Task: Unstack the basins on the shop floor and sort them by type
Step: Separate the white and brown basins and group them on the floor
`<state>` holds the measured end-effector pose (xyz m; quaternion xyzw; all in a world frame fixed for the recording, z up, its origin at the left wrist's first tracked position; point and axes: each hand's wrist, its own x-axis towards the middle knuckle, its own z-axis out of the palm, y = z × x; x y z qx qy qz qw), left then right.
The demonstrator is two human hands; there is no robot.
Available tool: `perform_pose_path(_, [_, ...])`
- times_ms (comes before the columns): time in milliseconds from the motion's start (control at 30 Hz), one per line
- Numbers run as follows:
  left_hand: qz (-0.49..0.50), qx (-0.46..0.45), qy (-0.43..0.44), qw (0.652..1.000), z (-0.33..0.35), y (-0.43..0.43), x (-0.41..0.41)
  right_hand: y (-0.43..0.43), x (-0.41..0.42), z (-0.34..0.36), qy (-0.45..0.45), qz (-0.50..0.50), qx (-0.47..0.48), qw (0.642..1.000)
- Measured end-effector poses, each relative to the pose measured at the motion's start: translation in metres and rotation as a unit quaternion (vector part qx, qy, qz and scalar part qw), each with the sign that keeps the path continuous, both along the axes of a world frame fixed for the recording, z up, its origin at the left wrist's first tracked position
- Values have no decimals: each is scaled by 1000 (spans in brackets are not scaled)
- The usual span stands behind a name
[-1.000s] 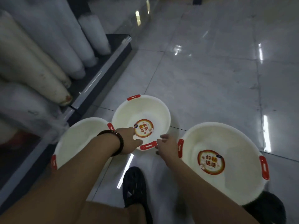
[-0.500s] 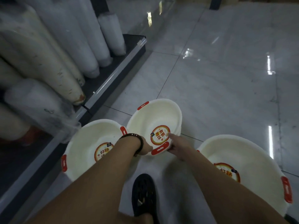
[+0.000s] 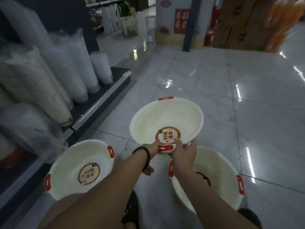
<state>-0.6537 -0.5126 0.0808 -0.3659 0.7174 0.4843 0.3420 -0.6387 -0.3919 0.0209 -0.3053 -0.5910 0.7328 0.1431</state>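
Three cream basins with red handles and round red-orange labels are in view. The middle basin [image 3: 165, 118] is lifted off the floor and tilted away from me. My left hand [image 3: 152, 148] and my right hand [image 3: 185, 152] both grip its near rim by the red handle. A second basin [image 3: 72, 169] rests on the floor at the lower left. The largest basin [image 3: 219, 180] sits on the floor at the lower right, partly hidden behind my right forearm.
A low dark shelf [image 3: 99, 103] runs along the left, loaded with tall plastic-wrapped stacks of white ware [image 3: 72, 68]. Glossy grey floor tiles [image 3: 247, 113] stretch ahead and right. Cardboard boxes [image 3: 239, 22] and a pillar stand at the back. My dark shoe [image 3: 132, 210] is below.
The middle basin has come up off the floor, with both hands closed on its near handle. The view has tilted up and now shows the back of the shop.
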Motion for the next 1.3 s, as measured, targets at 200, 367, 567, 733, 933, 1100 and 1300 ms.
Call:
perform_pose_path(200, [218, 136, 233, 938, 11, 65, 14, 51, 48, 36, -9, -5, -81, 997])
perform_pose_path(367, [157, 106, 253, 949, 24, 61, -2, 171, 87, 53, -68, 12, 36, 997])
perform_pose_path(567, [55, 14, 267, 962, 5, 77, -7, 285, 81, 58, -82, 25, -7, 996])
perform_pose_path(733, [37, -5, 284, 958, -28, 100, -15, 313, 79, 25, -107, 16, 52, 993])
perform_pose_path(933, [32, -50, 259, 964, -92, 120, -8, 307, 76, -35, -192, 8, 121, 974])
perform_pose_path(1100, [-17, -73, 224, 972, -149, 117, 7, 308, 86, -80, -295, 41, 267, 917])
perform_pose_path(1300, [-72, -111, 187, 973, -189, 117, 3, 308, 81, -122, -375, 91, 301, 872])
